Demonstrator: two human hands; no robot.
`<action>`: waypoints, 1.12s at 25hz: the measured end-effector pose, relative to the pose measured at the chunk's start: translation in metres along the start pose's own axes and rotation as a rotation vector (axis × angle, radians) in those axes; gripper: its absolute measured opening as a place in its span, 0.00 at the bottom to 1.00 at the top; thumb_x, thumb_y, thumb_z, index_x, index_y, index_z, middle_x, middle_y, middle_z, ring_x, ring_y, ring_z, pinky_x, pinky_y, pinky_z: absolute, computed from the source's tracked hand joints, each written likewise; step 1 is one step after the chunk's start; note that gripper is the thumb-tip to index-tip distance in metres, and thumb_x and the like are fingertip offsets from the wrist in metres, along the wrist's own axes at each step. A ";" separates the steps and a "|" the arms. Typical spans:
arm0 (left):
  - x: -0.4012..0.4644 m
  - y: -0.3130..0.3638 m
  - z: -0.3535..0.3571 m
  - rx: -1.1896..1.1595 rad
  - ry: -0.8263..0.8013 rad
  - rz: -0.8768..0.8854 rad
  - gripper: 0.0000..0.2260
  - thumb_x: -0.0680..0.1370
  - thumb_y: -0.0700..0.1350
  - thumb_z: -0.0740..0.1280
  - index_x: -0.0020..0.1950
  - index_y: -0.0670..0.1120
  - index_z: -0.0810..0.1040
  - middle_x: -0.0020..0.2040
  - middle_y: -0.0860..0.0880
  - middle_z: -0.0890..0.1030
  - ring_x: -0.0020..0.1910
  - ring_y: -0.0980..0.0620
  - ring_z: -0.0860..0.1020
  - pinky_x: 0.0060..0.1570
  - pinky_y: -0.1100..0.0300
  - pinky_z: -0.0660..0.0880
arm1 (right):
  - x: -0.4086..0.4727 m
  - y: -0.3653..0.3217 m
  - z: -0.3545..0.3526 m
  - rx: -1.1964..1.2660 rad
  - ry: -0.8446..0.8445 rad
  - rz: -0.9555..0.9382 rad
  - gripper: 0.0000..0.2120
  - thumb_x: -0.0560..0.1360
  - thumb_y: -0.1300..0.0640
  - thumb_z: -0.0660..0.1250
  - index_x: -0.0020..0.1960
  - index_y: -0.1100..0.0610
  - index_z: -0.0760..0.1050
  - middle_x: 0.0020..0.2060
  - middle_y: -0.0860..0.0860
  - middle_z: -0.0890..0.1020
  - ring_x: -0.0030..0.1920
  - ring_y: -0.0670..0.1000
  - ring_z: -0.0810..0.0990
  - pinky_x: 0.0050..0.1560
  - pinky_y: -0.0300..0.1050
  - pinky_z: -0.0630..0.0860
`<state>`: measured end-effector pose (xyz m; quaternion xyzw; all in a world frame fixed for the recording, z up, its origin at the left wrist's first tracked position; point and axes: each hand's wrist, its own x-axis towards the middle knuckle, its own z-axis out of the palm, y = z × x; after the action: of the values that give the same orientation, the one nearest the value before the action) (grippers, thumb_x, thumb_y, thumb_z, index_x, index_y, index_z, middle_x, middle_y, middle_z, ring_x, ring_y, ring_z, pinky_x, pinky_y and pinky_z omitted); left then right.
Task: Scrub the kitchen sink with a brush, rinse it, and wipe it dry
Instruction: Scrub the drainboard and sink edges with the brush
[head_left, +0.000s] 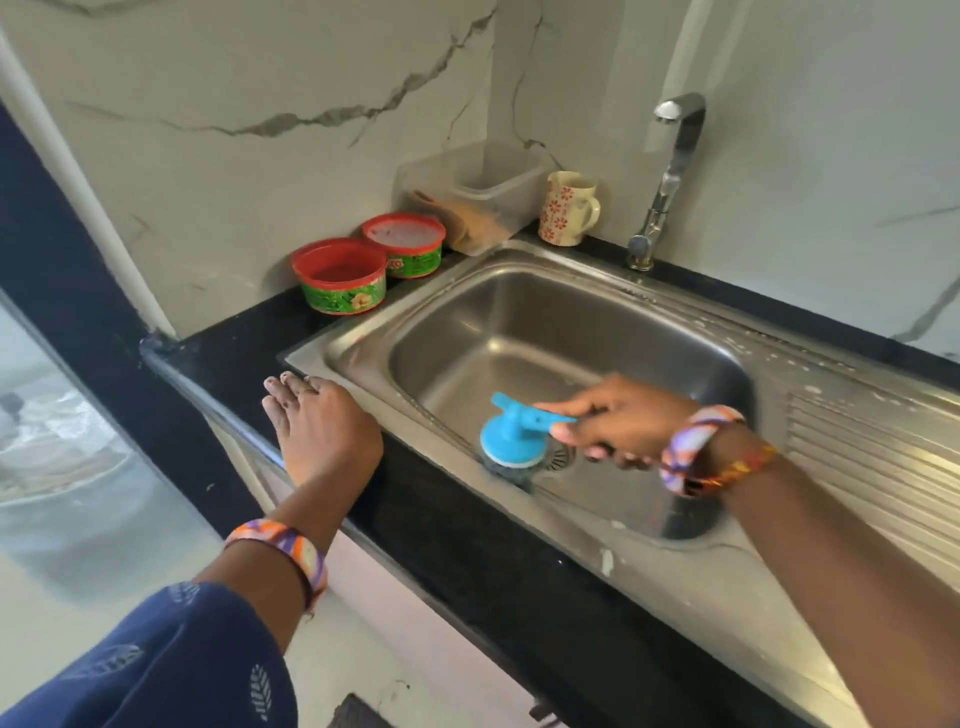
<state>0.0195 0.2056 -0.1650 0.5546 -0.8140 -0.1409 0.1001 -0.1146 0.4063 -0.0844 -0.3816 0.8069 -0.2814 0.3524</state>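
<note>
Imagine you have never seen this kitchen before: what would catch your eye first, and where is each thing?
The bright blue brush stands out, pressed to the steel sink floor beside the drain and gripped by the right hand. The left hand rests flat on the black counter edge. Two red-rimmed tubs sit at the sink's back left corner.

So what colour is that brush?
The brush is bright blue, with darker bristles underneath; the head view shows it.
</note>
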 end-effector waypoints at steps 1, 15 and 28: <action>0.000 0.000 0.001 0.004 0.010 0.003 0.26 0.78 0.35 0.51 0.76 0.33 0.49 0.77 0.37 0.49 0.77 0.41 0.45 0.75 0.50 0.43 | 0.028 -0.013 0.006 -0.016 -0.008 -0.034 0.17 0.78 0.60 0.63 0.67 0.54 0.73 0.24 0.49 0.68 0.15 0.40 0.62 0.18 0.29 0.59; 0.004 -0.003 0.002 0.011 0.002 0.034 0.26 0.79 0.36 0.51 0.77 0.35 0.47 0.77 0.38 0.46 0.77 0.42 0.42 0.75 0.51 0.41 | 0.061 -0.021 -0.033 -0.040 -0.375 0.150 0.15 0.78 0.60 0.62 0.61 0.46 0.76 0.22 0.48 0.69 0.17 0.41 0.61 0.17 0.31 0.58; 0.003 0.002 0.002 0.036 0.011 -0.001 0.26 0.79 0.36 0.50 0.76 0.34 0.48 0.77 0.38 0.48 0.77 0.42 0.44 0.75 0.52 0.42 | 0.136 -0.095 0.016 -0.039 -0.164 -0.007 0.16 0.76 0.63 0.64 0.63 0.65 0.75 0.33 0.53 0.74 0.20 0.44 0.68 0.18 0.31 0.62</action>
<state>0.0157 0.2041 -0.1661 0.5573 -0.8157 -0.1233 0.0943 -0.1253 0.2403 -0.0735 -0.4131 0.7791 -0.2347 0.4090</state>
